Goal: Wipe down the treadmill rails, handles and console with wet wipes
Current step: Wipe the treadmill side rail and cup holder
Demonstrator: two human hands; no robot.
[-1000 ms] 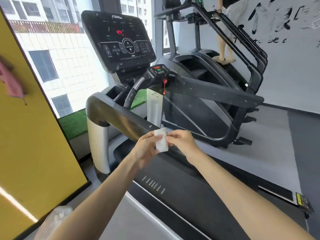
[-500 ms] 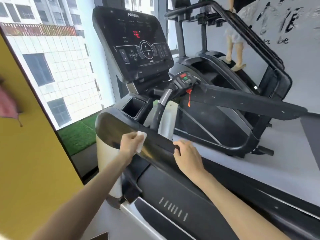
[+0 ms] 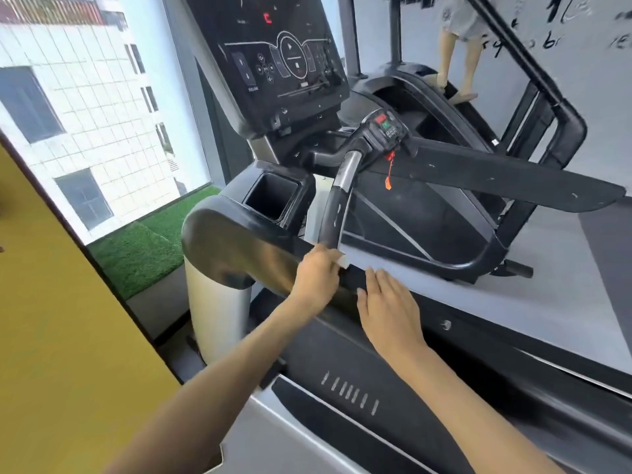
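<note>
A black treadmill [image 3: 359, 364] fills the middle of the frame, its console [image 3: 273, 53] at the upper centre and a curved handle [image 3: 337, 206] below it. A yellow panel [image 3: 51, 336] covers the lower left. Beside it, a window [image 3: 85, 114] at the upper left shows a tiled building above a strip of green turf [image 3: 143, 248]. A stair climber [image 3: 427, 220] stands on grey floor at the right.

Both forearms reach up from the bottom edge. The left hand [image 3: 316, 273] curls over the glossy side rail [image 3: 232, 244] at centre frame and grips a wet wipe [image 3: 343, 261], of which only 1 white corner shows past the fingers. The right hand [image 3: 388, 304] lies just beside it, fingers relaxed and flat on the same rail, holding nothing.
</note>
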